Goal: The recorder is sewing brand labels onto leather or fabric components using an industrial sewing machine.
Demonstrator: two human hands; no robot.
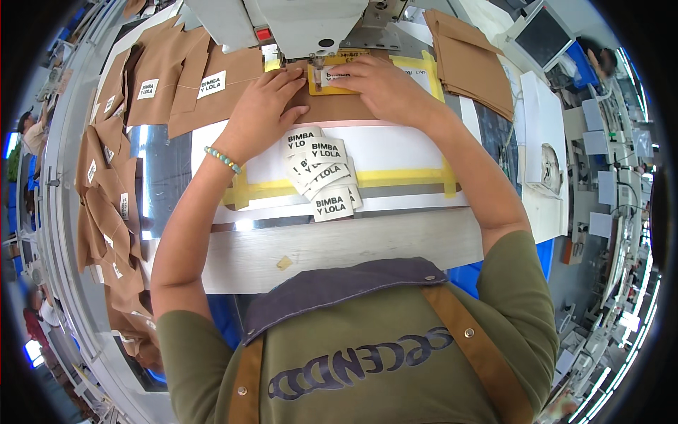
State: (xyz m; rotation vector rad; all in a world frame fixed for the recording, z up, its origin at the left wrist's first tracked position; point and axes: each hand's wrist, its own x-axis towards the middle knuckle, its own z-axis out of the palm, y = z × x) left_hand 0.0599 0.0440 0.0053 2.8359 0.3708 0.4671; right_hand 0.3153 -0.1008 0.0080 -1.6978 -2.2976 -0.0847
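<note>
Under the needle area of a sewing machine [304, 25] lies a brown fabric piece [335, 109]. On it rests a yellow frame [315, 86] around a white printed label [330, 75]. My left hand [260, 106] lies on the brown fabric left of the frame, fingers stretched forward and thumb apart. Fingers of my right hand [381, 88] reach flat over the frame and label from the right; their tips are close to the needle area. A loose pile of white labels [332, 201] with black print lies overlapping on the white sheet just below my hands.
Brown pieces with sewn labels [159, 85] trail leftward, joined by thread, and hang down the table's left side. A stack of plain brown pieces [470, 63] lies at the right. Beyond it stand a screen [542, 34] and a white box [542, 134]. Yellow tape [395, 177] borders the white sheet.
</note>
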